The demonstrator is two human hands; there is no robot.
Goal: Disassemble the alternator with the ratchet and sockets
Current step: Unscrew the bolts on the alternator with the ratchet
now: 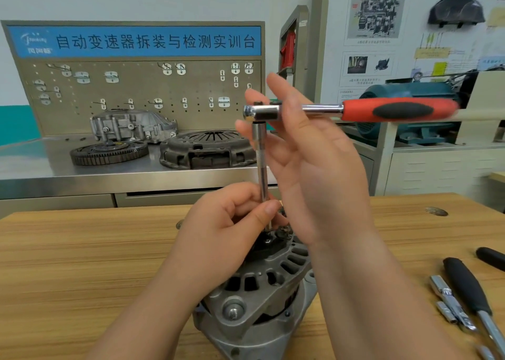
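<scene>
1. I count one left hand (218, 231) and one right hand (308, 168).
2. One ratchet (355, 111), one extension bar (262, 168), twelve o'clock.
3. One alternator (259, 291), six o'clock.
4. Two black-handled tools (467, 286), at least two sockets (444, 287), four o'clock.

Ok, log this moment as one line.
tool: ratchet with upright extension on alternator top | left hand: pinches extension low | right hand: straight fingers against ratchet head | spare sockets: table, right

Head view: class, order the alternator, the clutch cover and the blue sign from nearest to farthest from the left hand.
1. alternator, directly under the left hand.
2. clutch cover, on the steel bench behind.
3. blue sign, atop the pegboard, farthest back.
</scene>
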